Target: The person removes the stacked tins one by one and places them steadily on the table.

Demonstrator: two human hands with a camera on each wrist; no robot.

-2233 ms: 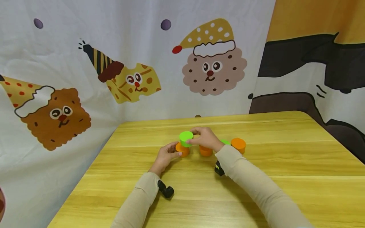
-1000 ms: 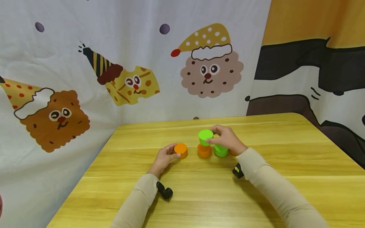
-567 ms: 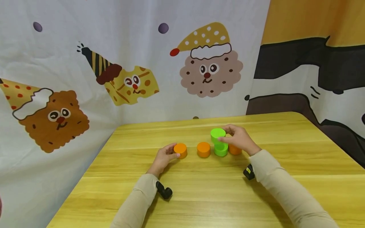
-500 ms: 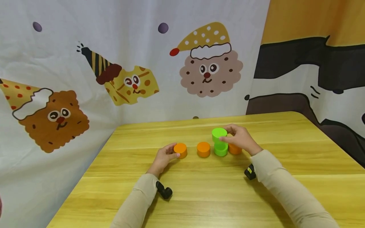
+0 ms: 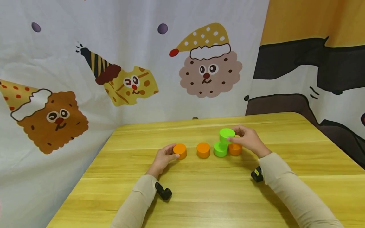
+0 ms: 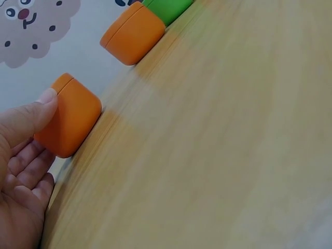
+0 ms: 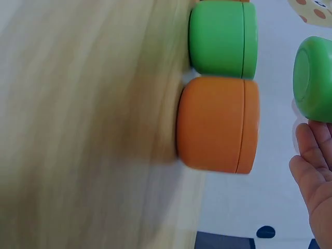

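Right grip [image 5: 247, 139] pinches a green cup [image 5: 227, 135], held upright in the air above the gap between a second green cup [image 5: 220, 149] and an orange cup [image 5: 235, 148] on the counter [image 5: 216, 196]. Left grip [image 5: 163, 157] curls round another orange cup [image 5: 180, 151], which stands upright at the row's left end.

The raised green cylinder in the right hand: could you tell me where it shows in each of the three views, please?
Head: the raised green cylinder is right of centre, pinched by the right hand, above the table.
Left wrist: not in it; the green piece at the top edge stands on the table.
Right wrist: at the right edge, above the fingertips.
Shared landmark: the green cylinder on the table.
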